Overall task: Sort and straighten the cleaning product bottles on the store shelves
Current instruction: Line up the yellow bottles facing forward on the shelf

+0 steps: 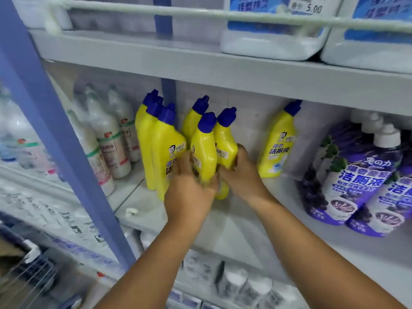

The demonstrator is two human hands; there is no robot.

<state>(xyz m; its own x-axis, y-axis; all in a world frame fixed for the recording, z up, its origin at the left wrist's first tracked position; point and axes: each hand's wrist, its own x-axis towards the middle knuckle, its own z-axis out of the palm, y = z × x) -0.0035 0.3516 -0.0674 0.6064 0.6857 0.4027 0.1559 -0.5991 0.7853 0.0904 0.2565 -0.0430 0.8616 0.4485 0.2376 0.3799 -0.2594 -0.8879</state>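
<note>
Here both hands are on the middle shelf (pixel 234 230): the left hand (pixel 189 188) has its fingers curled round a yellow bottle (pixel 204 150) with a blue cap, and the right hand (pixel 242 172) grips the neighbouring yellow bottle (pixel 225 141), both leaning. Left of the fingers stand three more yellow bottles (pixel 160 148); to their right, a lone yellow bottle (pixel 277 148), then purple bottles (pixel 356 179).

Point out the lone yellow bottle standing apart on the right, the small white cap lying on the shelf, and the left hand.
lone yellow bottle (pixel 276 150), head view, on its label.
white cap (pixel 131 212), head view, on its top.
left hand (pixel 189 190), head view, on its back.
</note>
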